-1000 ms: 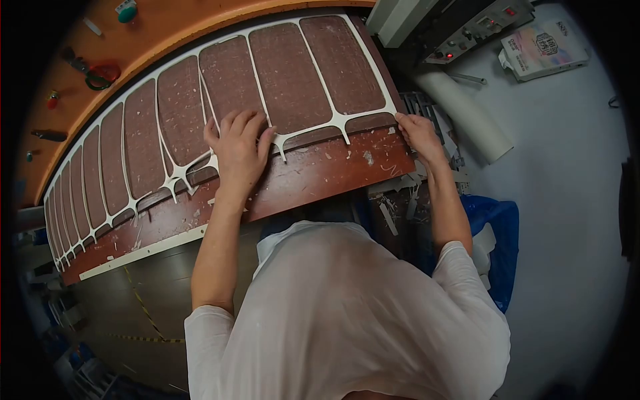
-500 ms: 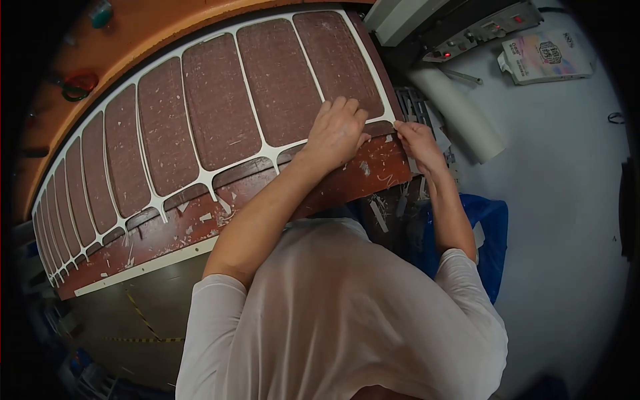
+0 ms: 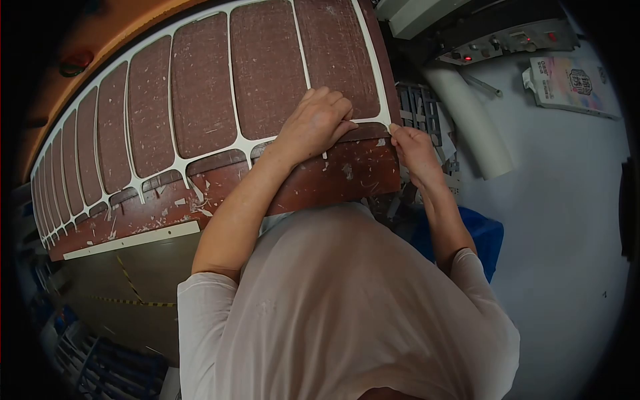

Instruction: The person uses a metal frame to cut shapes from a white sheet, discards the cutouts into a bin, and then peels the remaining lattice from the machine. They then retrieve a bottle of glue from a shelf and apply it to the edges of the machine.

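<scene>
A long white lattice frame (image 3: 243,143) with thin crossbars and short prongs lies over a brown, scrap-flecked surface (image 3: 267,73). My left hand (image 3: 317,120) rests on the frame's near rail with its fingers curled, hiding the part of the rail beneath it; whether it grips the rail cannot be made out. At the frame's near right corner, my right hand (image 3: 412,148) pinches the white end of the rail between thumb and forefinger. White shavings and bits lie on the red-brown board (image 3: 293,183) in front of the frame.
An orange surface (image 3: 100,40) borders the far side. On the right are a control box with red lights (image 3: 507,43), a white roll (image 3: 473,127), a printed carton (image 3: 573,87) and a blue bag (image 3: 483,237). A pale strip (image 3: 133,241) edges the board.
The view has shifted, so the surroundings appear moved. My left hand has moved left along the near rail. My right hand still pinches the corner.
</scene>
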{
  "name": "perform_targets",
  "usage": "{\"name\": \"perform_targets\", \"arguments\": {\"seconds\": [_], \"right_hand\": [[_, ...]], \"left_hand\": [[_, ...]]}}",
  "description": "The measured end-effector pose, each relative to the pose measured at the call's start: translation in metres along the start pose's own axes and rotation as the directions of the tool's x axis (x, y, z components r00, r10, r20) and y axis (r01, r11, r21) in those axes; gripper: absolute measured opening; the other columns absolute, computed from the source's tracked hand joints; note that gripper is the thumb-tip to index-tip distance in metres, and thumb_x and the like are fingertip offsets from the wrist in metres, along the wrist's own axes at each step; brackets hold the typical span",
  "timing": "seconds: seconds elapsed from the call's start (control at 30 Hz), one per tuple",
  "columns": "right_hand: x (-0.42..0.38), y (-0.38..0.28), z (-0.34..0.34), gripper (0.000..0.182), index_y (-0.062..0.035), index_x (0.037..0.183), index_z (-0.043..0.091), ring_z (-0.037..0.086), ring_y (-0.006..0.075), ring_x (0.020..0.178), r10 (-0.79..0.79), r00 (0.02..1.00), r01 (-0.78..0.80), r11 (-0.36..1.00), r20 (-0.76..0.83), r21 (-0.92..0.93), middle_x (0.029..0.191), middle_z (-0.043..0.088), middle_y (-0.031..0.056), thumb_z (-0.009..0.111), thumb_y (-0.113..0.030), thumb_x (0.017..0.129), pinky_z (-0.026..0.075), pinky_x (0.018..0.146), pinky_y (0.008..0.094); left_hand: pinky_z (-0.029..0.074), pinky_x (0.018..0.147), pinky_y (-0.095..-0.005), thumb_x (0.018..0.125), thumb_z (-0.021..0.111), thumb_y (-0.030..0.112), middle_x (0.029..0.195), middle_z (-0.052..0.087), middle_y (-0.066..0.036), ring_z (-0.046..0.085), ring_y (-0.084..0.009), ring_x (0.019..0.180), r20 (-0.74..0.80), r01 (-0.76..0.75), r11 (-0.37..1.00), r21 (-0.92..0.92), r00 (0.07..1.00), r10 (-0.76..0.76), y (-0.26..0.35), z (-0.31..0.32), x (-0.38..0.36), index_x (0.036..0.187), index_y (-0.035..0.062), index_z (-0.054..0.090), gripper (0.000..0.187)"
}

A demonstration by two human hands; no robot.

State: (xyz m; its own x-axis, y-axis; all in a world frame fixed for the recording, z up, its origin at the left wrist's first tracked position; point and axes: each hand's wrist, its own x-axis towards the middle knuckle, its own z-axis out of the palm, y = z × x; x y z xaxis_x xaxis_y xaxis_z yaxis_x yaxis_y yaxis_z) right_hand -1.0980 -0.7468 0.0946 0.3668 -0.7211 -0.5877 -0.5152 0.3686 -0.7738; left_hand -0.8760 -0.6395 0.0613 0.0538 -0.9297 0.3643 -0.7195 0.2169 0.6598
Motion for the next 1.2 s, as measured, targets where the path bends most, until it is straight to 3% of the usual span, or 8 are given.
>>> {"name": "perform_targets", "arguments": {"seconds": [0.5,0.57,1.2], "right_hand": [[-0.01,-0.026,0.013,0.034,-0.0097,0.071,0.057,0.028,0.0034,0.045,0.069,0.992,-0.084,0.987,-0.109,-0.134,0.056,0.042,-0.0076,0.064,-0.029,0.098,0.02,0.043,0.0248],[-0.009,-0.027,0.013,0.034,-0.0119,0.07,0.054,0.024,0.0027,0.045,0.071,0.991,-0.088,0.985,-0.113,-0.151,0.055,0.036,-0.0105,0.062,-0.029,0.099,0.017,0.042,0.0248],[-0.011,-0.049,0.015,0.025,-0.0082,0.072,0.054,0.027,0.0029,0.043,0.127,0.986,-0.143,0.976,-0.106,-0.162,0.056,0.037,-0.0084,0.057,-0.016,0.096,0.019,0.041,0.0245]], "left_hand": [[0.048,0.081,-0.0426,0.092,0.066,0.017,0.081,0.064,-0.014,0.059,-0.0327,0.081,-0.228,0.0,0.967,-0.256,0.972,-0.06,-0.011,0.005,-0.005,0.083,0.0002,0.066,0.019],[0.048,0.081,-0.0423,0.093,0.066,0.017,0.082,0.064,-0.014,0.059,-0.0324,0.081,-0.216,0.012,0.957,-0.289,0.973,-0.077,-0.012,0.002,-0.005,0.084,0.0001,0.066,0.019],[0.048,0.085,-0.0437,0.093,0.062,0.016,0.082,0.063,-0.014,0.059,-0.0321,0.084,-0.233,0.055,0.907,-0.417,0.958,-0.165,-0.015,0.005,-0.005,0.084,0.0013,0.066,0.018]]}}
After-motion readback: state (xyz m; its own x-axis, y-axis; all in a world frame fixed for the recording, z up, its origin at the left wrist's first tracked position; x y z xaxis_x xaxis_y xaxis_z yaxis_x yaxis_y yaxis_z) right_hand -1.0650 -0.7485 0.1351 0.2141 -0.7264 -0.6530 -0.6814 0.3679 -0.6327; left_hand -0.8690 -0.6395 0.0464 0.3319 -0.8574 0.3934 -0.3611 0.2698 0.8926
